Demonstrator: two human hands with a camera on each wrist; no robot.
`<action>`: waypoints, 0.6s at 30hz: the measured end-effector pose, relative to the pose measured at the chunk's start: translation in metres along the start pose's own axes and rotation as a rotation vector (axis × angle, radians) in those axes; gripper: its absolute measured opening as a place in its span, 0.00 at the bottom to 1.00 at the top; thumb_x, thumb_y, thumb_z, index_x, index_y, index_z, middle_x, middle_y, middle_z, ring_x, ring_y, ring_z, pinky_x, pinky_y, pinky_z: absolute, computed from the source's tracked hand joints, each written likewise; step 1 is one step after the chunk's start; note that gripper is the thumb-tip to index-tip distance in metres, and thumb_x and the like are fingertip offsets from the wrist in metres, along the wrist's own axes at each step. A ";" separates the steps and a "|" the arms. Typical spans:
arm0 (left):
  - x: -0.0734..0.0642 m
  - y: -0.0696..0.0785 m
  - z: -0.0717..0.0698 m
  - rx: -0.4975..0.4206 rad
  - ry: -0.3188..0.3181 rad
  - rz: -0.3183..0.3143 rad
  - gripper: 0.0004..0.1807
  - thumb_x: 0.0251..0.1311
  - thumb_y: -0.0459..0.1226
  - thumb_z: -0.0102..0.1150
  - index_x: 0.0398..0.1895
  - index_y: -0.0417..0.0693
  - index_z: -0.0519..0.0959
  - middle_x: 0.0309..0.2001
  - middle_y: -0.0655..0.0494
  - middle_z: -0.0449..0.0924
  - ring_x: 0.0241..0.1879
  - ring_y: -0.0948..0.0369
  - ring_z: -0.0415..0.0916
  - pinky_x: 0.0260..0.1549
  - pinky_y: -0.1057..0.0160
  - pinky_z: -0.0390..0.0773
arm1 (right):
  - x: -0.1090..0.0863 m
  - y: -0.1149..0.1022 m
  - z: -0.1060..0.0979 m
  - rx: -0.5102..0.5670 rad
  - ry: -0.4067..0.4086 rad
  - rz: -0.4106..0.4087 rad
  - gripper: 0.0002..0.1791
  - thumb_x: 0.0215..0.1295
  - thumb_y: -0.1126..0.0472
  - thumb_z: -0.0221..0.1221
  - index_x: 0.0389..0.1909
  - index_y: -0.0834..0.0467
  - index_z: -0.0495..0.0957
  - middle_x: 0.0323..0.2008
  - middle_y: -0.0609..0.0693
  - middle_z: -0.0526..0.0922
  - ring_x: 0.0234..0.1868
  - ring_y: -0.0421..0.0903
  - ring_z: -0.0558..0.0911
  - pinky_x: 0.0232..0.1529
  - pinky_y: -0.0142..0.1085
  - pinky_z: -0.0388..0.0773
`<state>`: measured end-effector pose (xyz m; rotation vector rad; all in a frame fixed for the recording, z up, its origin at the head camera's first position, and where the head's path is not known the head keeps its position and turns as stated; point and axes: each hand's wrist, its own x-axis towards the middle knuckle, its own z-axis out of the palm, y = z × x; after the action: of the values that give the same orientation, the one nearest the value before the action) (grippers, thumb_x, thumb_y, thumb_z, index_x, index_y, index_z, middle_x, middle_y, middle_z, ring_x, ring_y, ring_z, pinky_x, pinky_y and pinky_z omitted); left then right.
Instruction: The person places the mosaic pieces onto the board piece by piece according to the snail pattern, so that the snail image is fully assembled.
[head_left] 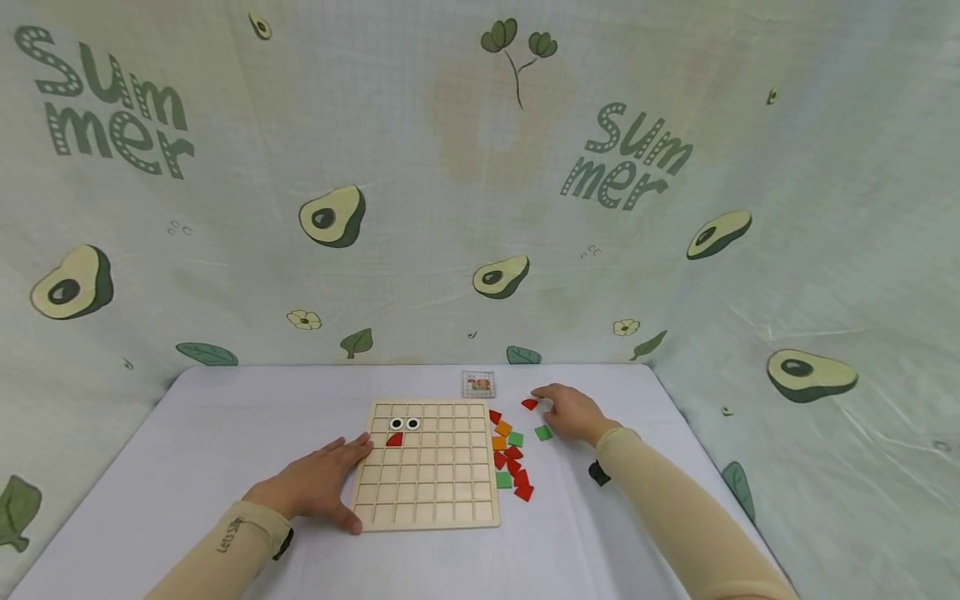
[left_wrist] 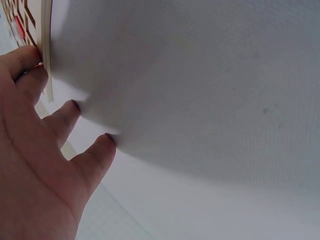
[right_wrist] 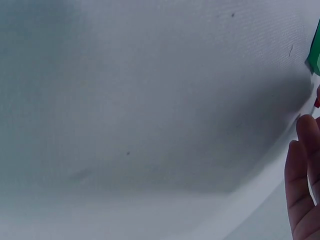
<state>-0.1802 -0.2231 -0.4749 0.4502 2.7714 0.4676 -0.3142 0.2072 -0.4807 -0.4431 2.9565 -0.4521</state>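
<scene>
Just now the left hand (head_left: 318,482) lies spread against the near side of the wooden grid board (head_left: 442,487), thumb and fingers apart along its edge. Off to the other side, the right hand (head_left: 573,414) reaches out with its index finger extended at a red wedge (head_left: 529,404); whether it pinches that piece I cannot tell. A loose green square (head_left: 543,432) lies just beside the right hand, under its fingers. Between that hand and the board, a heap of red, orange and green pieces (head_left: 513,467) stands in the way, crowding the board's edge. Two eye tiles (head_left: 405,424) and a red tile (head_left: 394,439) sit on the board, nearer the left hand. Beyond both hands lies a small picture card (head_left: 478,384), before a printed cloth backdrop (head_left: 420,292).
</scene>
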 end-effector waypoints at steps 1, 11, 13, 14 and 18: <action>0.000 0.000 0.001 0.001 0.002 0.001 0.67 0.25 0.63 0.81 0.73 0.42 0.65 0.76 0.49 0.56 0.72 0.37 0.53 0.65 0.34 0.59 | 0.000 0.000 0.001 0.000 -0.001 0.000 0.25 0.65 0.62 0.66 0.63 0.51 0.78 0.60 0.51 0.79 0.60 0.53 0.76 0.64 0.52 0.71; 0.001 0.000 0.001 0.009 -0.005 -0.012 0.68 0.25 0.63 0.81 0.74 0.42 0.64 0.77 0.50 0.55 0.72 0.38 0.53 0.65 0.35 0.59 | 0.003 -0.007 0.000 -0.019 -0.020 -0.038 0.21 0.63 0.60 0.67 0.58 0.52 0.81 0.42 0.44 0.81 0.40 0.45 0.76 0.53 0.42 0.79; 0.001 0.000 0.001 0.006 -0.006 -0.012 0.68 0.26 0.62 0.81 0.74 0.42 0.63 0.77 0.50 0.55 0.72 0.38 0.52 0.65 0.35 0.59 | 0.005 -0.008 0.000 -0.028 -0.019 -0.039 0.21 0.63 0.60 0.68 0.58 0.52 0.81 0.43 0.45 0.80 0.40 0.45 0.76 0.53 0.42 0.80; 0.001 0.000 0.001 0.004 -0.008 -0.012 0.68 0.26 0.62 0.81 0.74 0.42 0.63 0.77 0.50 0.55 0.73 0.38 0.52 0.65 0.35 0.59 | 0.006 -0.009 0.000 -0.032 -0.019 -0.036 0.22 0.63 0.59 0.68 0.59 0.52 0.80 0.44 0.46 0.80 0.41 0.45 0.77 0.53 0.43 0.79; 0.000 0.001 0.001 -0.001 -0.012 -0.014 0.68 0.26 0.62 0.81 0.75 0.42 0.63 0.77 0.50 0.55 0.73 0.38 0.52 0.65 0.35 0.58 | 0.010 -0.010 0.001 -0.045 -0.027 -0.015 0.25 0.64 0.58 0.68 0.62 0.50 0.78 0.46 0.47 0.80 0.42 0.45 0.76 0.52 0.42 0.80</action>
<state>-0.1801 -0.2221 -0.4752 0.4318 2.7607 0.4614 -0.3210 0.1952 -0.4793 -0.4728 2.9440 -0.3786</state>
